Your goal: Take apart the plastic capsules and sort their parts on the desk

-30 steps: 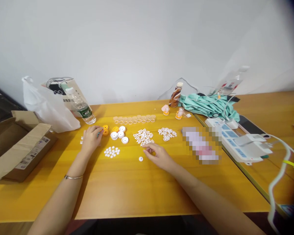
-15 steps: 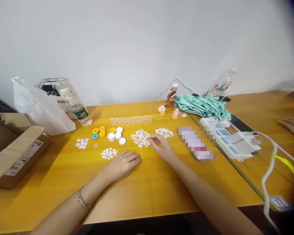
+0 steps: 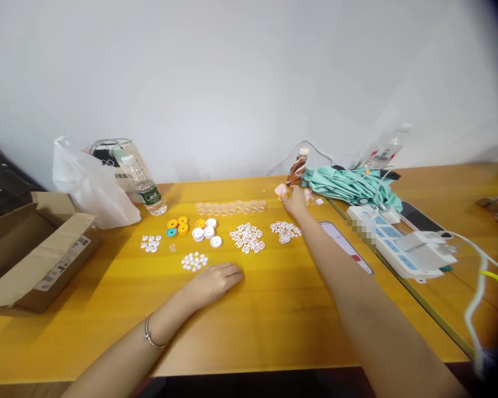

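My left hand [image 3: 218, 282] rests on the table, fingers stretched out and nothing held. Just beyond it lie small white round caps [image 3: 195, 262]. My right hand [image 3: 295, 203] reaches to the back, its fingers closed around the lower part of a small piece with an orange base and a pale pinkish top [image 3: 281, 190]. A similar piece [image 3: 307, 194] is partly hidden behind that hand. White openwork discs lie in two groups, a left one [image 3: 247, 237] and a right one [image 3: 286, 231]. Behind them stand clear ring-like cups [image 3: 231, 208] in rows.
White wheels [image 3: 209, 233], orange wheels [image 3: 183, 228] and white clips [image 3: 150, 244] lie to the left. A water bottle [image 3: 151, 196], plastic bag [image 3: 91, 190] and open carton [image 3: 62, 265] stand farther left. At right are a phone [image 3: 342, 246], power strip [image 3: 392, 240], green cloth [image 3: 348, 185] and drink bottle [image 3: 297, 168].
My right hand has moved from the white openwork discs forward and right to the orange-based piece. My left hand stays on the table. The view has shifted slightly.
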Tool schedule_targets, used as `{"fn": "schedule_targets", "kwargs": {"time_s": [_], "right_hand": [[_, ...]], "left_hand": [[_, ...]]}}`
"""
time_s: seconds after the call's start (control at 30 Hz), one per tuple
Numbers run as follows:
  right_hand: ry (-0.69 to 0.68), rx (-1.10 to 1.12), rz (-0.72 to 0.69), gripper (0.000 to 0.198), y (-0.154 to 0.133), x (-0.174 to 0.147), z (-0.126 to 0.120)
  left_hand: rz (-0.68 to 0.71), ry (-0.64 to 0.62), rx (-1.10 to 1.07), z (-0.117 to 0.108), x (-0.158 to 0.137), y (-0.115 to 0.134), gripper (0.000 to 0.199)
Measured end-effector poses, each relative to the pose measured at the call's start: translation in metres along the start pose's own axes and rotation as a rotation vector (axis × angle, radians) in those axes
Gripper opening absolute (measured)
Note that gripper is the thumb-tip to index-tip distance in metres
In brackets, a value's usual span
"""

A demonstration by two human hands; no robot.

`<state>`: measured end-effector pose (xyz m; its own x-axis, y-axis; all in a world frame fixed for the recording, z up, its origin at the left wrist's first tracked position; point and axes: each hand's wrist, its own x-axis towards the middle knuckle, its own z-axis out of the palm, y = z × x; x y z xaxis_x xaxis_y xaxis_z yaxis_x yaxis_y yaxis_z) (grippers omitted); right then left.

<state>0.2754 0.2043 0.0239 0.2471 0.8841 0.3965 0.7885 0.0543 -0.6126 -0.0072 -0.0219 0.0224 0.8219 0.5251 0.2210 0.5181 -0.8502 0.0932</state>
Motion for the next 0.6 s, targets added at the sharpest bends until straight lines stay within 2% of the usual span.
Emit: {"fn": "schedule_targets", "kwargs": {"time_s": [0.13,0.23,0.33,0.4,0.5,0.53,0.6], "right_hand": [[-0.008,0.016,0.042,0.049,0.0,0.01,0.019],[-0.017,0.034,0.061,0.044,0.002,0.013,0.025],[-0.015,0.061,0.054,0.037,0.0,0.013,0.024],[-0.007,0.082,0.028,0.036,-0.005,0.007,0.02],[-0.008,0.221,-0.069,0.036,-0.018,-0.02,0.009],[-0.034,0.32,-0.116,0.036,-0.022,-0.035,0.004],[-0.167,0.482,-0.202,0.036,-0.033,-0.071,-0.008]], "left_hand": [[0.015,-0.027,-0.011,-0.002,-0.003,-0.001,0.025],[0.018,-0.012,-0.018,-0.002,-0.003,-0.001,0.025],[-0.004,0.043,0.001,-0.009,-0.004,-0.007,0.026],[-0.048,0.107,0.027,-0.023,-0.009,-0.017,0.026],[-0.222,0.258,0.063,-0.055,-0.033,-0.045,0.023],[-0.327,0.326,0.082,-0.066,-0.047,-0.057,0.022],[-0.628,0.406,0.091,-0.083,-0.08,-0.085,0.018]]}}
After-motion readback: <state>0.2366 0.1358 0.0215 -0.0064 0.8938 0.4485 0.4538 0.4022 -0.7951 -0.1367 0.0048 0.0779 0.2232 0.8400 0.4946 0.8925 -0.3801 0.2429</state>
